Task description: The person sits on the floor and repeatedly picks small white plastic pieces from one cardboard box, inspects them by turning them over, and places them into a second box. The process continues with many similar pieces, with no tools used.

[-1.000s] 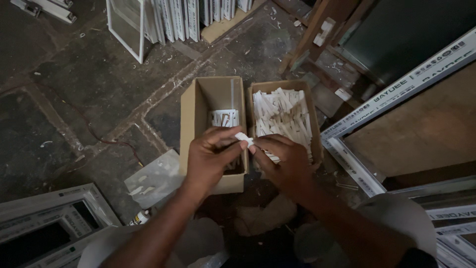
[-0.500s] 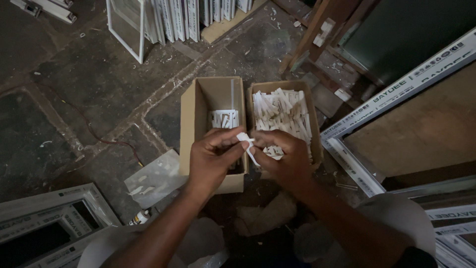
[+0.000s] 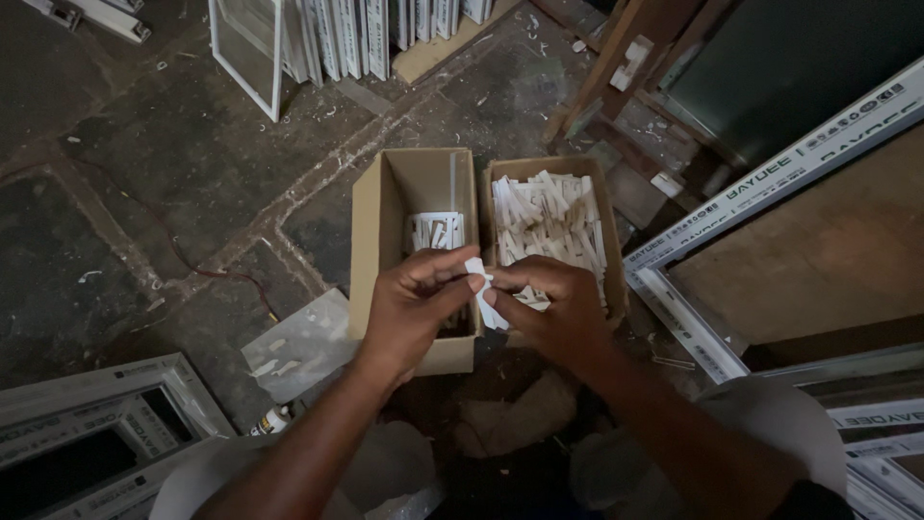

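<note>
Two open cardboard boxes stand side by side on the floor. The left box holds a few small white plastic pieces at its bottom. The right box is nearly full of the same white pieces. My left hand and my right hand meet above the gap between the boxes, both pinching one small white plastic piece between fingertips. My right hand also seems to hold more white pieces under its palm, partly hidden.
White window frames lean at the top and lie at the right and lower left. A clear plastic bag lies left of the boxes. A wooden stand is at the top right. The floor is dark, dusty stone.
The hands have drawn together again after parting slightly; the white piece sits upright between both sets of fingertips. Boxes have not moved.
</note>
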### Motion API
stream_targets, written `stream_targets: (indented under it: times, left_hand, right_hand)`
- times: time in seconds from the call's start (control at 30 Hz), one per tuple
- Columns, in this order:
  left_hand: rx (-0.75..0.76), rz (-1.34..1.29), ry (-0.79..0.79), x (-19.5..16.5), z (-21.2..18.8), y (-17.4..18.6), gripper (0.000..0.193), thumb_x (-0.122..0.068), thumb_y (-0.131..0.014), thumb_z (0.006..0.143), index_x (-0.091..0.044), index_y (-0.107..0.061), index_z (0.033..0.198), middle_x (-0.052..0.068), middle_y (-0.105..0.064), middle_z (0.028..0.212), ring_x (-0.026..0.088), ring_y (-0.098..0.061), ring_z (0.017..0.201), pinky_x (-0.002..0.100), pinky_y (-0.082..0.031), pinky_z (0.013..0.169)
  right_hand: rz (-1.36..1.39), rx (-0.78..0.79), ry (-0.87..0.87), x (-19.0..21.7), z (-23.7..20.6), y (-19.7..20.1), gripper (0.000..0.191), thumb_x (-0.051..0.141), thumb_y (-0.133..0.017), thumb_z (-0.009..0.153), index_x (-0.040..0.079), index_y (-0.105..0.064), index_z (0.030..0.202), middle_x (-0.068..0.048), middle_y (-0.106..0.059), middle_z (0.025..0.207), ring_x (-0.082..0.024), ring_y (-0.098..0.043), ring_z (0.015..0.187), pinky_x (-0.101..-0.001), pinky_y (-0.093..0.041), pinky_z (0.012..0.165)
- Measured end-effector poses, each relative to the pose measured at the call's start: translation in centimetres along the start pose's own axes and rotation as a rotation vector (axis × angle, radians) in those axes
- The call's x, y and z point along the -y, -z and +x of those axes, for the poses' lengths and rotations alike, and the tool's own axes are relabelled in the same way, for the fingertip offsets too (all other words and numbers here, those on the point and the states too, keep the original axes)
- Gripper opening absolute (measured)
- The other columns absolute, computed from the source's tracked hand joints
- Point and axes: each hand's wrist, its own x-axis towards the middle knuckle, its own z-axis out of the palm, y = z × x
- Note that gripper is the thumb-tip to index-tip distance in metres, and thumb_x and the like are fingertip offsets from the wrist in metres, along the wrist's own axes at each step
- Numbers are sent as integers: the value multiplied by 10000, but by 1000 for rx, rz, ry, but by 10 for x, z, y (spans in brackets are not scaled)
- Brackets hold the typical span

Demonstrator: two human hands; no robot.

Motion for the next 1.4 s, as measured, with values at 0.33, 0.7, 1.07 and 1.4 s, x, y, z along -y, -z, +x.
stream_targets:
  times: [0.33, 0.7, 1.07, 1.4]
  left_hand:
    - [21, 35, 46, -4, -2, -6, 354, -67, -770, 930, -87, -739, 1283, 59, -730, 977, 110, -640, 855, 265, -538, 750]
    - [-148, -26, 130, -4, 1, -2, 321, -117, -743, 943, -78, -737, 1262, 53, -717, 959, 155, -671, 877, 342, -604, 842]
    - [-204, -291, 34, -25, 2, 12, 326, -121, -658, 1001, -5, -659, 1306, 88, -719, 1171, 164, -706, 1060, 364, -597, 963]
    - [-191, -275, -5, -19, 3, 12, 322, -102, -662, 995, 18, -676, 1293, 118, -745, 1171, 163, -724, 1044, 320, -607, 966]
  right_hand:
    - [44, -91, -89, -3, -6, -6, 191, 143, -820, 859, 41, -779, 1015, -87, -771, 929, -132, -751, 745, -254, -601, 610]
    - [389, -32, -369, -15, 4, -5, 222, 156, -712, 900, 46, -724, 1092, -121, -773, 938, -172, -738, 755, -321, -640, 659]
    - [509, 211, -594, -8, -2, -9, 240, 183, -632, 969, -4, -734, 1079, -139, -805, 930, -220, -790, 867, -378, -645, 834]
    - [341, 79, -400, -12, -5, -11, 232, 172, -616, 1006, -14, -738, 1075, -122, -794, 889, -169, -739, 742, -319, -616, 691]
